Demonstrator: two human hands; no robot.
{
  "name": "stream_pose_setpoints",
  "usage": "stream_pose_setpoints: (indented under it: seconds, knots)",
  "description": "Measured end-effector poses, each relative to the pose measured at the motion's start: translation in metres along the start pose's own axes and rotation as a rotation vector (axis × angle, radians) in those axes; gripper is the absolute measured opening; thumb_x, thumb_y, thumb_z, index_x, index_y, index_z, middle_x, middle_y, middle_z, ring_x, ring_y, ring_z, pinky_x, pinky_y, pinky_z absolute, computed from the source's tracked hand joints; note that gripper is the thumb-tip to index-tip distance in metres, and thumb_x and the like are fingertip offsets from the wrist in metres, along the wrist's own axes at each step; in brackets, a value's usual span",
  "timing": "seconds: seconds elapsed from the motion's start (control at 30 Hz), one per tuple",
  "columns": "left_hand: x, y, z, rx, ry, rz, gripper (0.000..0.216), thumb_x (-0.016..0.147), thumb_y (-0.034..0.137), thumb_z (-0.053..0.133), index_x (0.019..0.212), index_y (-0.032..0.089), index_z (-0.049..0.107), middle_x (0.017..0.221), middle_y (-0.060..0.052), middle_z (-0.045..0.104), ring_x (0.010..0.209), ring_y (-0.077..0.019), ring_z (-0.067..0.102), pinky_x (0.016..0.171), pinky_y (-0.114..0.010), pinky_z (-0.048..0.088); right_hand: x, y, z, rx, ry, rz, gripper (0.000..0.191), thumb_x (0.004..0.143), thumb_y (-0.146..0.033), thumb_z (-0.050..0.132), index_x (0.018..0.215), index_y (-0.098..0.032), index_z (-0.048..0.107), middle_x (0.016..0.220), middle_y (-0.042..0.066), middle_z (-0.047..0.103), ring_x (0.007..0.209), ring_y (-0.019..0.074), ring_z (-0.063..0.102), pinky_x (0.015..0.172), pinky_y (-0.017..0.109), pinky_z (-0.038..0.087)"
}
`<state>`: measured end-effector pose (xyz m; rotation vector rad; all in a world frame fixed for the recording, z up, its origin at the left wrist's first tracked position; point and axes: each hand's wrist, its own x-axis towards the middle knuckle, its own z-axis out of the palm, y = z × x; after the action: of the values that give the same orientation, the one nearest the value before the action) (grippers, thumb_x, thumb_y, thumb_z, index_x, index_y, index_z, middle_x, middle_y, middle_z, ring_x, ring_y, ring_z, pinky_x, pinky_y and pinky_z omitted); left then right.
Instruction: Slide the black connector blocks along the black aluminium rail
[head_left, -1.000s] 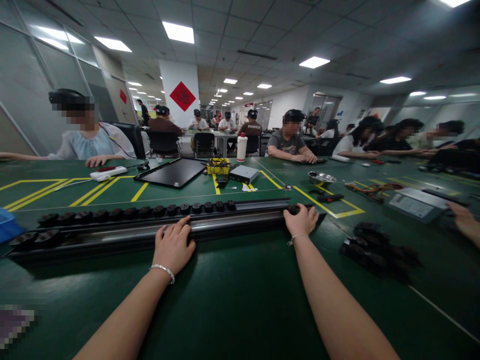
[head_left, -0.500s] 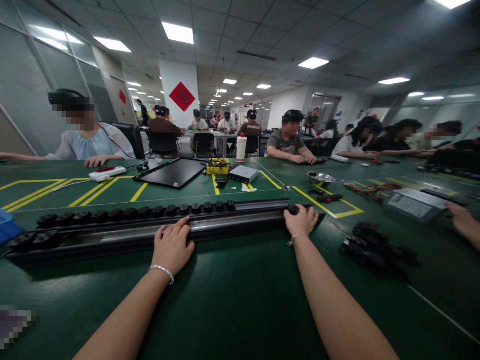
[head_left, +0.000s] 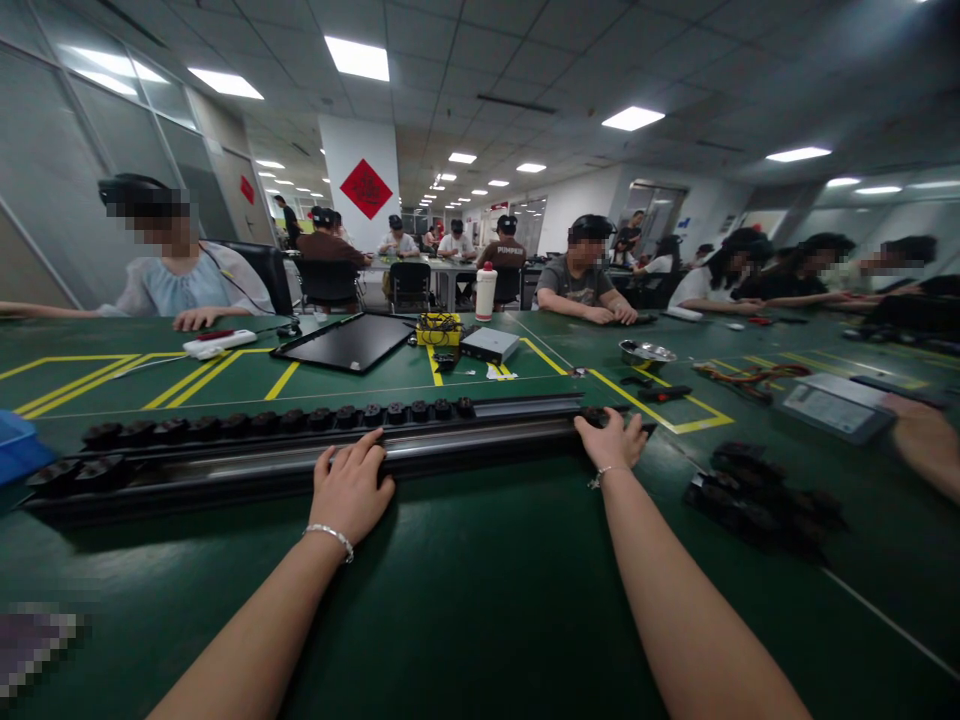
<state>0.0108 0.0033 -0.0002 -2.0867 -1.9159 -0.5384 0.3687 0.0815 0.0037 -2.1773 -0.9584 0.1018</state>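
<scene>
A long black rail (head_left: 480, 441) with a shiny metal channel lies across the green table in front of me. My left hand (head_left: 352, 483) bends its spread fingers over the near edge at mid-length, gripping the rail. At the right end, my right hand (head_left: 613, 440) has thumb and fingers curled around a small black round part (head_left: 595, 412), mostly covered by the fingers. Several similar black round parts (head_left: 292, 420) stand in a row along the rail's far side. Two more sit at its left end (head_left: 101, 470).
To the right lies a pile of black parts (head_left: 757, 495), with a grey metal box (head_left: 836, 408) and a co-worker's hand (head_left: 926, 435) beyond. A blue bin (head_left: 19, 445) stands at left. Farther back are a black panel (head_left: 349, 343), a silver box (head_left: 490, 345), a metal bowl (head_left: 646, 353) and seated people.
My right hand has shifted slightly at the rail's end, its fingers still around the black part. The left hand stays on the rail. The view has moved slightly.
</scene>
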Motion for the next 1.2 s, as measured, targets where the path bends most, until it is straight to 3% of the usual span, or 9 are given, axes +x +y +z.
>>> stream_pose_setpoints:
  seconds: [0.17, 0.5, 0.97, 1.2]
  knots:
    - [-0.0003, 0.0001, 0.0008, 0.000, 0.007, 0.003, 0.020, 0.075, 0.030, 0.043, 0.091, 0.025, 0.054, 0.134, 0.001, 0.047, 0.109, -0.0213, 0.050, 0.101, -0.046, 0.021, 0.0037, 0.0029, -0.0039, -0.051, -0.048, 0.025, 0.076, 0.064, -0.059, 0.053, 0.132, -0.027, 0.038, 0.149, 0.012, 0.007, 0.134, 0.0358, 0.008, 0.103, 0.055, 0.017]
    - [0.0002, 0.0015, -0.0020, 0.009, 0.005, 0.004, 0.019, 0.074, 0.028, 0.043, 0.090, 0.025, 0.054, 0.134, 0.001, 0.047, 0.108, -0.0214, 0.051, 0.101, -0.046, 0.022, 0.0022, 0.0002, -0.0061, -0.006, -0.074, 0.001, 0.065, 0.069, -0.054, 0.053, 0.128, -0.029, 0.044, 0.149, 0.011, 0.005, 0.135, 0.0338, 0.004, 0.104, 0.054, 0.017]
    - [-0.0001, 0.0022, -0.0038, -0.012, -0.011, -0.009, 0.022, 0.075, 0.029, 0.043, 0.091, 0.025, 0.057, 0.135, 0.000, 0.046, 0.109, -0.0220, 0.050, 0.103, -0.045, 0.020, 0.0042, 0.0006, -0.0049, 0.014, -0.013, -0.026, 0.045, 0.072, -0.048, 0.051, 0.114, -0.031, 0.057, 0.144, 0.006, 0.023, 0.133, 0.0350, 0.013, 0.101, 0.055, 0.025]
    - [0.0007, 0.0022, -0.0035, -0.027, -0.032, -0.027, 0.023, 0.074, 0.029, 0.043, 0.092, 0.026, 0.057, 0.135, 0.000, 0.047, 0.110, -0.0222, 0.050, 0.102, -0.046, 0.021, 0.0044, 0.0041, -0.0008, -0.139, -0.026, -0.170, 0.052, 0.080, -0.042, 0.038, 0.130, -0.025, 0.041, 0.147, 0.008, 0.020, 0.136, 0.0299, 0.005, 0.102, 0.061, 0.013]
